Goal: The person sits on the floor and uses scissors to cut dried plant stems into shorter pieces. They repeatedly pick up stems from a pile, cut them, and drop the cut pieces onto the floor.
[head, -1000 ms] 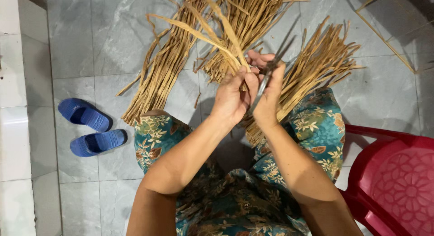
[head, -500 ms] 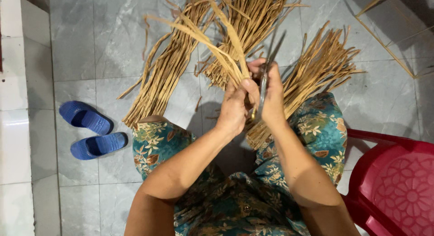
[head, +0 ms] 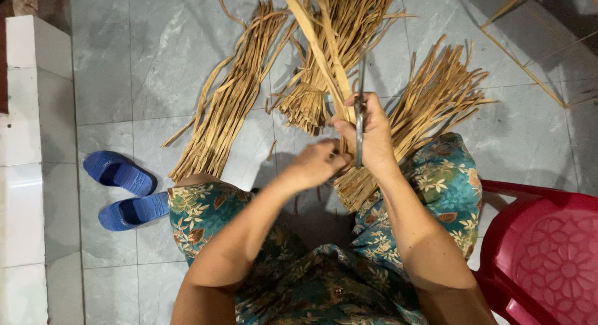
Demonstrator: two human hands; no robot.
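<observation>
My right hand point(head: 372, 133) is closed around a slim metal blade point(head: 360, 82) that points away from me, pressed against a few long dried leaf strips point(head: 314, 42). These strips rise past the top of the view. My left hand point(head: 314, 164) sits just below and left of it, fingers pinched on the lower ends of the same strips. Both hands hover above my knees, which are covered in teal floral cloth point(head: 445, 182). Where the strips pass between the two hands is hidden.
Three bundles of dried strips lie on the grey tile floor: left bundle point(head: 230, 107), middle bundle point(head: 367, 26), right bundle point(head: 436, 101). Two blue slippers point(head: 121, 175) sit at the left beside a white tiled step point(head: 25, 175). A red plastic chair point(head: 548, 256) stands at the right.
The held strips have swung from leaning left to standing nearly upright. My left hand has dropped lower and left, away from my right hand. The blade now points straight away.
</observation>
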